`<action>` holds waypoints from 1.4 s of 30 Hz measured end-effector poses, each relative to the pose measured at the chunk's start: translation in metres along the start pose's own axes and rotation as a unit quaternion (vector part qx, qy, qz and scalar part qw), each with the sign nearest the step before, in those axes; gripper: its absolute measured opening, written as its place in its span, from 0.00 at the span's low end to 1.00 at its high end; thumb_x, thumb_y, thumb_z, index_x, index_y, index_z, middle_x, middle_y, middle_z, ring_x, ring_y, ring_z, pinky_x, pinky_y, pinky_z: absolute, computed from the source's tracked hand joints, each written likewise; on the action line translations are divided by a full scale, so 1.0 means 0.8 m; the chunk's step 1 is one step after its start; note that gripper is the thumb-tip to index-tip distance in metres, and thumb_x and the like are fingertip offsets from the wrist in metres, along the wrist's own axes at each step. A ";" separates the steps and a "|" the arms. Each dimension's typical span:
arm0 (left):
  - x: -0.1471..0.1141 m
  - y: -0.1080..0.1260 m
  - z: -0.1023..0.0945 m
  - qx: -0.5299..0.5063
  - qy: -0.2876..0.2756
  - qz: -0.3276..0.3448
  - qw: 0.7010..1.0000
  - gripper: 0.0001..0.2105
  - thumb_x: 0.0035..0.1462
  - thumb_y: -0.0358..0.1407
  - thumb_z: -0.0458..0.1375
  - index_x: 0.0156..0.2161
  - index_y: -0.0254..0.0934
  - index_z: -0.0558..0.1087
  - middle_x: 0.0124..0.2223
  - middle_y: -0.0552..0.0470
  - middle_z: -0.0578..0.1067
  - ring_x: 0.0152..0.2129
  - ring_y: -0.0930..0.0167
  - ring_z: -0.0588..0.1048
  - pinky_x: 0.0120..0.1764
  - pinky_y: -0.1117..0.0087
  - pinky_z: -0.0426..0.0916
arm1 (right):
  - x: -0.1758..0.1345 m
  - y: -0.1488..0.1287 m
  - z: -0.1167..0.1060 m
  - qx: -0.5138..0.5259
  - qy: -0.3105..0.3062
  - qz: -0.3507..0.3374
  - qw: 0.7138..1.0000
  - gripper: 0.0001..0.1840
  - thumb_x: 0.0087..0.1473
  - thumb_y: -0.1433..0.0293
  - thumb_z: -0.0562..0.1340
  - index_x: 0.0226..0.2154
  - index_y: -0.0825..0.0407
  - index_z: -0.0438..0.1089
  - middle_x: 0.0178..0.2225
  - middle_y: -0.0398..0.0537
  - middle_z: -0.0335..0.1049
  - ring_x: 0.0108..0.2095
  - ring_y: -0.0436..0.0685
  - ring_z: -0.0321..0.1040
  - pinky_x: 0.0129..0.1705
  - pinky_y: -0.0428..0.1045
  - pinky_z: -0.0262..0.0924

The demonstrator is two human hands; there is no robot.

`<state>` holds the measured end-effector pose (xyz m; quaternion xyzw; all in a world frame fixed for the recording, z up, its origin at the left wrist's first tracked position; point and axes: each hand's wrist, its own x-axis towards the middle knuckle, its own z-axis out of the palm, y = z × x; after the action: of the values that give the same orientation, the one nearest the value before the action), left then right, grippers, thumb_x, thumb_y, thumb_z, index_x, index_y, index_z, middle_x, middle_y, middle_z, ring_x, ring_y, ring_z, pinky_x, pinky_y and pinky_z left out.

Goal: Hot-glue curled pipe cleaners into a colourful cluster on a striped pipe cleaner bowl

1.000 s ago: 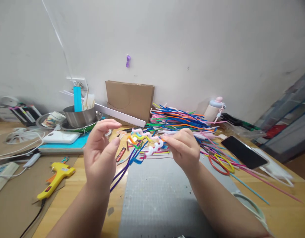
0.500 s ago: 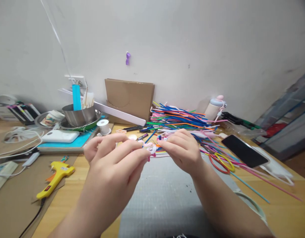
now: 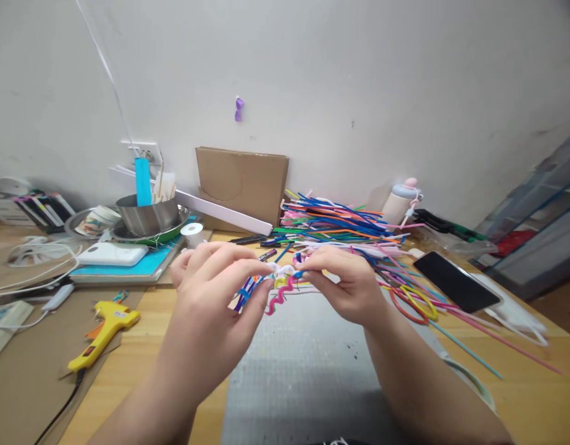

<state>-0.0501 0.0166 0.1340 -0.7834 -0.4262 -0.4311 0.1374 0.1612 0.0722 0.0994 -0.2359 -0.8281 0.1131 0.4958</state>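
Left of the brown cardboard panel (image 3: 245, 185) sits a metal pot (image 3: 150, 217); above the panel is a purple ornament (image 3: 239, 109); right of the panel are a bottle (image 3: 396, 207) and, farther right, a phone (image 3: 456, 282).

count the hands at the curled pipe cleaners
2. The left hand is at the left side of the curled pipe cleaners; the right hand pinches them from the right. Part of each is out of sight, but no other hand shows.

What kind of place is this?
It looks like a crafting spot: there's a heap of colorful fuzzy stems, a yellow glue gun and a gray mat.
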 end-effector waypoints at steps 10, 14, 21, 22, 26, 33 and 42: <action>-0.003 0.004 0.031 -0.006 -0.055 -0.011 0.998 0.06 0.55 0.35 0.60 0.39 0.44 0.74 0.41 0.51 0.77 0.42 0.61 0.70 0.44 0.56 0.57 | 0.001 -0.001 0.014 -0.029 -0.039 0.098 0.994 0.06 0.58 0.71 0.58 0.30 0.51 0.69 0.26 0.44 0.68 0.27 0.51 0.63 0.29 0.47 0.57; -0.007 0.007 0.052 0.018 -0.048 -0.026 0.998 0.04 0.54 0.33 0.60 0.37 0.43 0.73 0.43 0.48 0.76 0.43 0.59 0.70 0.45 0.54 0.55 | -0.001 -0.010 0.021 -0.025 -0.043 0.119 0.992 0.06 0.58 0.71 0.58 0.30 0.51 0.68 0.27 0.44 0.68 0.27 0.51 0.63 0.30 0.47 0.57; -0.005 0.001 0.061 -0.015 -0.034 -0.075 0.997 0.03 0.52 0.31 0.60 0.31 0.42 0.75 0.41 0.50 0.75 0.42 0.60 0.71 0.45 0.53 0.56 | -0.001 -0.013 0.028 0.046 -0.025 0.170 0.984 0.08 0.58 0.68 0.59 0.29 0.52 0.69 0.26 0.43 0.68 0.27 0.51 0.63 0.29 0.46 0.56; -0.004 0.000 0.060 -0.031 -0.036 -0.084 0.995 0.02 0.52 0.32 0.61 0.31 0.42 0.75 0.40 0.50 0.76 0.41 0.61 0.71 0.45 0.53 0.56 | -0.001 -0.013 0.027 0.062 -0.023 0.173 0.983 0.10 0.60 0.67 0.58 0.29 0.52 0.69 0.26 0.42 0.68 0.27 0.51 0.63 0.29 0.46 0.56; 0.000 -0.008 0.058 -0.151 -0.064 -0.123 0.979 0.01 0.52 0.33 0.62 0.32 0.43 0.76 0.39 0.51 0.76 0.40 0.63 0.72 0.46 0.53 0.61 | 0.000 -0.011 0.019 0.086 0.037 0.186 0.978 0.12 0.61 0.65 0.55 0.29 0.52 0.69 0.26 0.43 0.66 0.29 0.52 0.63 0.31 0.48 0.57; 0.000 -0.016 0.061 -0.427 -0.124 -0.229 0.866 0.03 0.52 0.36 0.63 0.32 0.39 0.76 0.39 0.49 0.74 0.39 0.65 0.72 0.41 0.62 0.67 | 0.003 -0.017 0.010 0.123 0.014 0.186 0.975 0.04 0.55 0.69 0.59 0.30 0.51 0.68 0.31 0.45 0.67 0.34 0.54 0.64 0.37 0.51 0.58; -0.002 -0.017 0.071 -0.606 -0.142 -0.358 0.696 0.07 0.49 0.38 0.66 0.31 0.37 0.75 0.32 0.55 0.71 0.31 0.74 0.69 0.36 0.72 0.63 | 0.001 -0.024 0.009 0.158 -0.015 0.188 0.969 0.03 0.55 0.68 0.61 0.33 0.50 0.68 0.35 0.45 0.67 0.39 0.55 0.64 0.42 0.52 0.59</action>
<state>-0.0296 0.0567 0.0969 -0.5369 -0.3360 -0.4963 -0.5938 0.1492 0.0566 0.1044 -0.3044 -0.7480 0.3368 0.4841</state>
